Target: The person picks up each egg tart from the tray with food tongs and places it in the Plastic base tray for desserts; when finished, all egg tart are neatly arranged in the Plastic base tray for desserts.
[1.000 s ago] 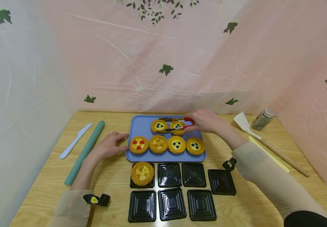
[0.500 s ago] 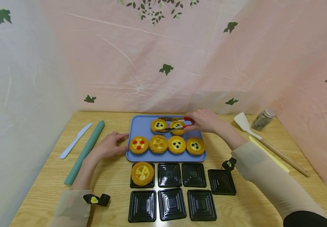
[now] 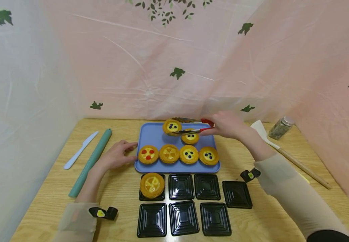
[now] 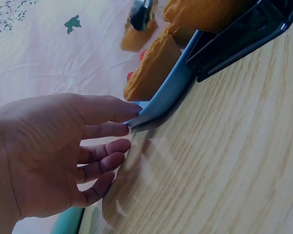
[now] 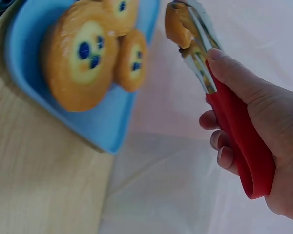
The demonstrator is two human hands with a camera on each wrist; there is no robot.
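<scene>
The right hand (image 3: 227, 124) grips the red handle of a pair of tongs (image 5: 241, 139), whose tips hold a blueberry-dotted tart (image 3: 172, 127) raised above the far part of a blue tray (image 3: 150, 134). Just right of the raised tart, partly hidden behind the nearer arm of the tongs, a second blueberry tart (image 3: 190, 138) sits on the tray. The left hand (image 3: 118, 155) lies at the tray's left edge with its fingers loosely extended, the thumb touching the rim. Along the near side of the tray runs a row of four tarts: from left to right, a red-dotted tart (image 3: 148, 154), a tart with orange wedges (image 3: 169, 153) and two more with blue dots. Nearer still are seven black square plates in two rows; the far-left plate (image 3: 163, 197) bears a larger-looking wedge-topped tart (image 3: 152, 185). Left of the left hand lie a teal rolling pin (image 3: 91, 163) and a pale knife (image 3: 81, 150). To the right are a white-headed spatula (image 3: 259, 129), a jar (image 3: 281, 127) and a yellow tool (image 3: 305, 178) mostly hidden by the right sleeve (image 3: 295, 191).
</scene>
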